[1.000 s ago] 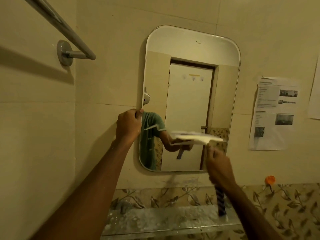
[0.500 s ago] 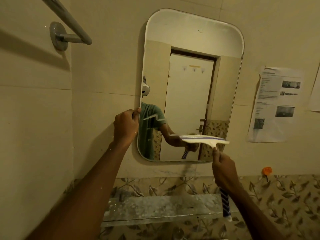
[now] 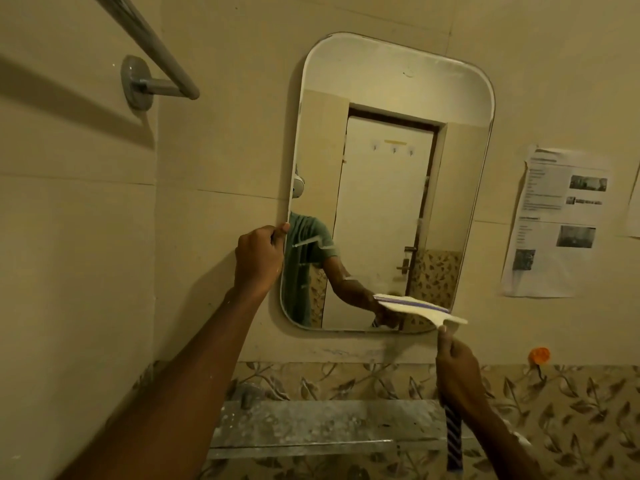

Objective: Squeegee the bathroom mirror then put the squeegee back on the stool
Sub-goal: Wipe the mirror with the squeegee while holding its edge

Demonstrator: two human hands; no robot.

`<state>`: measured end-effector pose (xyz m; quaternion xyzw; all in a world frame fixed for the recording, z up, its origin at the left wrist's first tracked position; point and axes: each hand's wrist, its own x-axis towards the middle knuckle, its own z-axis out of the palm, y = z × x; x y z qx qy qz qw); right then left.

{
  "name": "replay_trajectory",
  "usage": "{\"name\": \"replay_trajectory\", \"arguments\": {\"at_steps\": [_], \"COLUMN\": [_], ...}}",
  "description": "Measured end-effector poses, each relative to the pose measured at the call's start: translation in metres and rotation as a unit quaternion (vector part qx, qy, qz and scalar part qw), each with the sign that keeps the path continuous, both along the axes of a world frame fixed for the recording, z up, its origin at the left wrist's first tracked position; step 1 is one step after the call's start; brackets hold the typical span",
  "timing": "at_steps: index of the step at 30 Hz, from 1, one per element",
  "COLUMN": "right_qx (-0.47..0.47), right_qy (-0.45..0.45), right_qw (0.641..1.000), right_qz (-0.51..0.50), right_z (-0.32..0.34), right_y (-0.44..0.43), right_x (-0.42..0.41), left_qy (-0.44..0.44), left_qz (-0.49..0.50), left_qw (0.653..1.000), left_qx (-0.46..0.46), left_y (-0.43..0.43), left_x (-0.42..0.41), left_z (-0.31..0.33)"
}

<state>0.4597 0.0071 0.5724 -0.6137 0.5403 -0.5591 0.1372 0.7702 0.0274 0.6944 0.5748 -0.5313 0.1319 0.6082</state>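
A rounded rectangular mirror [image 3: 388, 140] hangs on the beige tiled wall. My left hand [image 3: 258, 259] grips its left edge about two thirds of the way down. My right hand [image 3: 459, 370] is closed around the striped handle of a squeegee [image 3: 420, 308]. Its white blade lies across the mirror's lower right corner, tilted down to the right, just above the bottom edge. The handle's dark striped end pokes out below my hand. No stool is in view.
A glass shelf [image 3: 311, 427] juts from the wall below the mirror, over a leaf-patterned tile band. A metal towel bar [image 3: 152, 46] runs at the upper left. Printed paper sheets [image 3: 557, 220] hang right of the mirror, with an orange hook [image 3: 538, 355] below them.
The squeegee blade has slid down the right side of the mirror to its bottom corner. My left hand has stayed on the mirror's left edge.
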Motion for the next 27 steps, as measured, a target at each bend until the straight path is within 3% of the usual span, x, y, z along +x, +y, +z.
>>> {"name": "replay_trajectory", "arguments": {"at_steps": [7,12,15,18,23,27], "right_qx": [-0.059,-0.041,-0.022,-0.06,-0.207,-0.214], "right_qy": [-0.047,-0.044,-0.019,-0.013,0.041,0.047], "right_qw": [0.997,0.998,0.999,0.998,0.974,0.97], "right_qz": [0.023,-0.014,-0.018,0.028,0.078,0.104], "right_z": [0.088,-0.002,-0.013,0.023,0.107,0.121], "right_y": [-0.017,-0.009,0.002,0.007,0.013,0.022], "right_x": [-0.01,0.025,0.022,0.027,0.078,0.117], "left_qy": [0.037,0.042,0.04,0.042,0.079,0.131], "left_qz": [-0.039,-0.046,-0.051,-0.057,-0.084,-0.12], "left_qw": [0.998,0.997,0.997,0.996,0.991,0.98], "left_qx": [0.021,0.039,0.045,0.048,0.064,0.088], "left_y": [0.0,0.001,0.006,0.007,0.009,0.012], "left_x": [0.004,0.005,0.002,0.003,0.004,0.006], "left_z": [0.002,0.003,0.006,0.007,0.007,0.013]}}
